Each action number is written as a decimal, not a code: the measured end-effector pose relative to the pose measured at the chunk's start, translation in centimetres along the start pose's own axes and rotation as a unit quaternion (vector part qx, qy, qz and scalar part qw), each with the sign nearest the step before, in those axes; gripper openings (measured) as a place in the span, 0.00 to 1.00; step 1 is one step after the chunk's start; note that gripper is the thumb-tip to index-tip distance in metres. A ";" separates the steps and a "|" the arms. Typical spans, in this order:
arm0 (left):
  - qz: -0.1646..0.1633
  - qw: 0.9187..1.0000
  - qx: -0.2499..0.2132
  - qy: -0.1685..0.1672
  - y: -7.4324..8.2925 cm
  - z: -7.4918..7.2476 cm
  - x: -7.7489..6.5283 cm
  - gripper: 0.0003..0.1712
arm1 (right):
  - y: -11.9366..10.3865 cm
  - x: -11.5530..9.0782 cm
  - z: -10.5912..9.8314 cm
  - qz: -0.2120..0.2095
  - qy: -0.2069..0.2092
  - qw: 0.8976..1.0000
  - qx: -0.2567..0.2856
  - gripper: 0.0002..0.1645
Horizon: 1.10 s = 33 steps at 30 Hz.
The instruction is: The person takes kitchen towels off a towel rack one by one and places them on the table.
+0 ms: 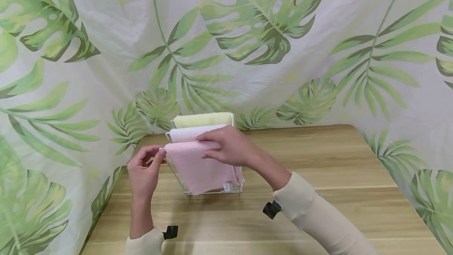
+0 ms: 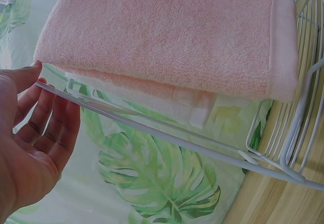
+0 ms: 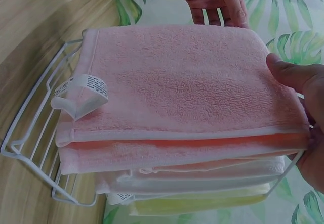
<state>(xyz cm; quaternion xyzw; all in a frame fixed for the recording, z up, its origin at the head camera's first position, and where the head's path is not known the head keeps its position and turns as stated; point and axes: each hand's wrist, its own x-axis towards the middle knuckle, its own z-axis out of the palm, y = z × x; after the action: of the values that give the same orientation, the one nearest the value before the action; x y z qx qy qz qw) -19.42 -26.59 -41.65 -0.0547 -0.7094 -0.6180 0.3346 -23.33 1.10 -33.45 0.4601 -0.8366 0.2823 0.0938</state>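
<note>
A pink towel [image 1: 198,168] hangs folded over the front bar of a white wire rack [image 2: 167,140], its printed label [image 3: 88,90] near the lower edge. My left hand [image 1: 145,168] pinches the rack's front corner, thumb tip right at the towel's upper left corner and the other fingers behind the wire. From the right, my right hand [image 1: 230,145] grips the pink towel over its top fold, thumb on the front face and fingers behind. Just behind hang a white towel [image 1: 184,133] and, at the back, a yellow towel [image 1: 203,119].
The rack stands on a wood-grain table [image 1: 318,160], near its back left edge. A leaf-print cloth [image 1: 262,82] hangs behind and beside the table. Each sleeve bears a small black device [image 1: 271,209] at the cuff.
</note>
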 end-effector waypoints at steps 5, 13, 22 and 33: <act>-0.005 1.000 0.002 0.000 0.0 0.0 -0.1 0.08 | -0.3 0.4 0.3 0.017 0.012 1.000 -0.019 0.18; -0.005 1.000 0.015 -0.001 -0.1 -0.2 -0.3 0.08 | -0.8 0.7 1.1 0.041 0.076 0.996 0.014 0.09; -0.003 1.000 0.012 0.000 0.0 -0.1 -0.1 0.07 | -1.3 1.1 0.9 0.043 0.125 0.991 0.003 0.07; -0.010 1.000 0.001 0.003 0.0 0.0 -0.1 0.06 | -1.6 2.1 -1.2 -0.015 0.170 0.985 0.012 0.09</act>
<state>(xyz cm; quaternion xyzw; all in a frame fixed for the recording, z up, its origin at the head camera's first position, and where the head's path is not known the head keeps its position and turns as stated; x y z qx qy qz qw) -19.38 -26.59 -41.70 -0.0452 -0.7093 -0.6210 0.3305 -23.37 -0.39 -30.93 0.4191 -0.7978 0.3649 0.2337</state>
